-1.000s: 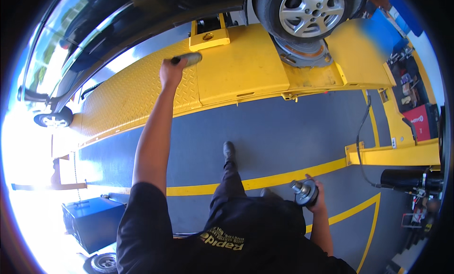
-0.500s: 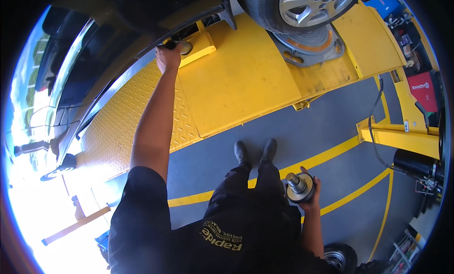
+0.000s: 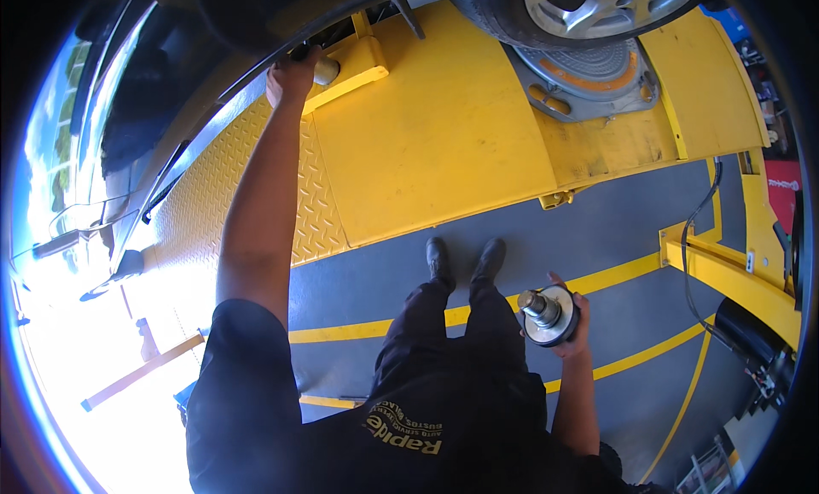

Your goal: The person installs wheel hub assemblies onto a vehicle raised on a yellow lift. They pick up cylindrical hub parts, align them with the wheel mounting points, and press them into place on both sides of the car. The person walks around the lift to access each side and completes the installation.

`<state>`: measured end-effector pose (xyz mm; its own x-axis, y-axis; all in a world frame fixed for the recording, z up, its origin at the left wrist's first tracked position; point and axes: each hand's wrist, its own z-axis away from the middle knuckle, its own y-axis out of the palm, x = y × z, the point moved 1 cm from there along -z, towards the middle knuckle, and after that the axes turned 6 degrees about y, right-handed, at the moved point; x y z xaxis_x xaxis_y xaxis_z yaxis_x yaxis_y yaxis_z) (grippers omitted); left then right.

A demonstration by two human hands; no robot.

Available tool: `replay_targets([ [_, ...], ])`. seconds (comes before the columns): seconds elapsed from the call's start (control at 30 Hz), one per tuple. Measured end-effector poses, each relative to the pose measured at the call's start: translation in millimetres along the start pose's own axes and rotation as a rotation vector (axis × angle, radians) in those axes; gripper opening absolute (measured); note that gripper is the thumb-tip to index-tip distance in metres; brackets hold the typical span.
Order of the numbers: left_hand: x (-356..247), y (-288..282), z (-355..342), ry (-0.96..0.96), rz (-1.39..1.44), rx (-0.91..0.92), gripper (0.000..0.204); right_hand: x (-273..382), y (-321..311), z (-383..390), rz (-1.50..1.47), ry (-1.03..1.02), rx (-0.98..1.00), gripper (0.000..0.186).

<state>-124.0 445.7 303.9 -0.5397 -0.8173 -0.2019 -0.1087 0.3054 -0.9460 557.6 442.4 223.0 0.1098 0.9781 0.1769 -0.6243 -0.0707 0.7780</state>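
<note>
Nearest, at the lower centre of the frame, is the person's dark shirt (image 3: pixel 341 456). To the lower right, the right hand (image 3: pixel 577 334) grasps a studded disc (image 3: pixel 553 320), its fingers curled about the black rim; the bare metal stud faces up and toward the left. Below centre, two dark shoes (image 3: pixel 438 259) stand on the grey floor (image 3: pixel 367 293), short of a yellow line (image 3: pixel 610 277).

At the upper left, the left hand (image 3: pixel 288 80) is closed around the dark end of a second, cylindrical part (image 3: pixel 326 71). Its pale metal end lies at a yellow block (image 3: pixel 365 61); contact between the two cannot be determined. The block is on a yellow platform (image 3: pixel 435 144), partly smooth, partly tread-patterned. Farther along, upper right, a grey turntable (image 3: pixel 589 78) sits beneath a silver-spoked wheel (image 3: pixel 589 14). A dark vehicle body (image 3: pixel 256 20) occupies the upper left.
</note>
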Motion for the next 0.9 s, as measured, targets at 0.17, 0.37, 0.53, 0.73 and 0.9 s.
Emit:
replay_targets([
  [0.17, 21, 18, 11, 0.086, 0.309, -0.059, 0.094, 8, 7, -13, -0.014, 0.013, 0.058, 0.075],
  [0.37, 36, 45, 30, 0.069, 0.633, 0.006, 0.081, -6, 27, -19, -0.014, 0.003, 0.035, 0.083],
  [0.53, 32, 47, 40, 0.119, 0.673, -0.107, 0.068, -19, 69, -36, 0.056, -0.134, 0.034, 0.095],
  [0.73, 26, 33, 32, 0.274, 0.842, -0.162, 0.064, -30, 122, -63, 0.014, -0.216, 0.092, 0.098],
  [0.9, 25, -7, 47, 0.624, 0.682, -0.174, 0.066, -32, 157, -84, 0.069, -0.27, 0.036, 0.102],
])
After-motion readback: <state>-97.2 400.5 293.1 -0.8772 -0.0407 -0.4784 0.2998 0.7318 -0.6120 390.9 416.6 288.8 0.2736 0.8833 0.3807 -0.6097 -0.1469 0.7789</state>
